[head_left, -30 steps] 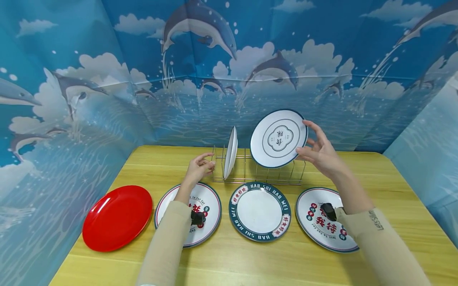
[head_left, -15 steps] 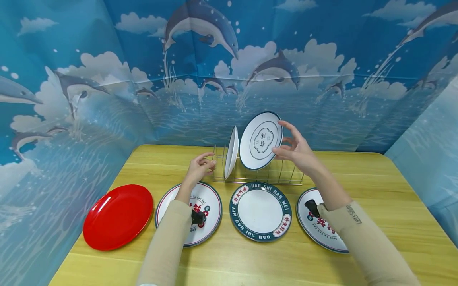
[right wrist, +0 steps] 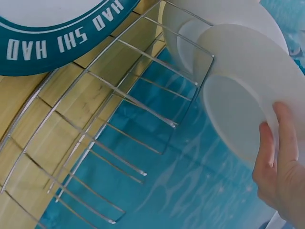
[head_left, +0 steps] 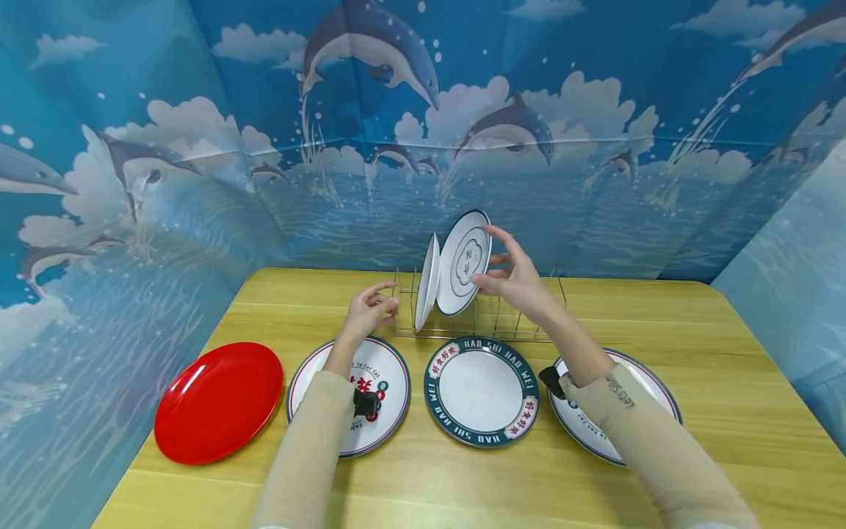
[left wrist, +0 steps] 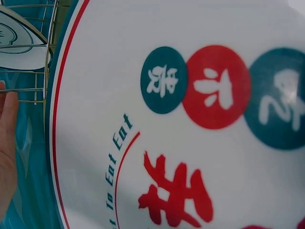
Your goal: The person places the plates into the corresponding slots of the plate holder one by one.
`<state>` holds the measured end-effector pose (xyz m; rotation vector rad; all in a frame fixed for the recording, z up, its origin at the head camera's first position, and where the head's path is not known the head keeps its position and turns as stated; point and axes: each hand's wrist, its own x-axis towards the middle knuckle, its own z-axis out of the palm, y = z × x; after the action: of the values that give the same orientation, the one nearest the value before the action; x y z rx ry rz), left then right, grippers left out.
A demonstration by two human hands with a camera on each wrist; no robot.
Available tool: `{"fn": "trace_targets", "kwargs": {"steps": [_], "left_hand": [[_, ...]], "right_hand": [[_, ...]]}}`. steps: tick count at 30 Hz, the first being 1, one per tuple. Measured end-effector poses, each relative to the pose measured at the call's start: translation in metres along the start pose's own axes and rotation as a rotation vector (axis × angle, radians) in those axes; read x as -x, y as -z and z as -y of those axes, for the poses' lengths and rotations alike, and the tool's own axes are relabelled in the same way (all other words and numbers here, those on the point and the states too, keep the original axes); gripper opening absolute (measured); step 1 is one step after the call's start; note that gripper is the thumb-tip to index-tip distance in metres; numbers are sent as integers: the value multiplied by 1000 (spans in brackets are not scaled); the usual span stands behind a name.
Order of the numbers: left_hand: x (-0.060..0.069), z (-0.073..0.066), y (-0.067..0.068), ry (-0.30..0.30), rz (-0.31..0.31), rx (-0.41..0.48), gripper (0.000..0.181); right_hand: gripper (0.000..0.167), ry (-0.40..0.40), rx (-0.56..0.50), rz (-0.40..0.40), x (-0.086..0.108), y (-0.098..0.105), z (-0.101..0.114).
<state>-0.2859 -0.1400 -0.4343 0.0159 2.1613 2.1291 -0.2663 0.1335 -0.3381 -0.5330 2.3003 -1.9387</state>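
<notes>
My right hand (head_left: 518,283) pinches the right edge of a white plate (head_left: 460,268) with a dark blue rim, thumb on its printed face and fingers behind. This plate is tilted above the wire dish rack (head_left: 542,340), its lower edge at the wires; whether it sits in a slot I cannot tell. Just left of it another white plate (head_left: 427,286) stands nearly upright in the rack. My left hand (head_left: 362,317) holds the rack's left end, its fingertips at the wire. In the right wrist view the held plate's pale back (right wrist: 238,86) shows beside my fingers (right wrist: 287,138).
In front of the rack lie a red plate (head_left: 218,402), a white printed plate (head_left: 393,367) under my left forearm, a teal-rimmed plate (head_left: 480,389), and another printed plate (head_left: 651,389) partly hidden by my right sleeve. A dolphin-patterned cloth (head_left: 330,184) hangs behind the wooden table (head_left: 423,485).
My right hand has carried the blue-rimmed plate leftward, close to the standing plate, turning it more edge-on. My left hand has stayed at the rack's left end.
</notes>
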Motion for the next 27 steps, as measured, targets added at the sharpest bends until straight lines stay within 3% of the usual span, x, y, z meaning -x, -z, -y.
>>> {"fn": "trace_targets", "kwargs": {"steps": [6,12,22,27], "left_hand": [[0,1,0,-2,-5,10,39],[0,0,0,6,7,20,37],[12,-18,-1,25,55,42,44],[6,-10,0,18,43,38,44]], "right_hand": [[78,11,73,-10,-5,-12,0],[78,-24,63,-5,-5,-24,-7],[78,14,77,-36,0,-39,-19],[77,34,103,-60,1,-43,-27]]}}
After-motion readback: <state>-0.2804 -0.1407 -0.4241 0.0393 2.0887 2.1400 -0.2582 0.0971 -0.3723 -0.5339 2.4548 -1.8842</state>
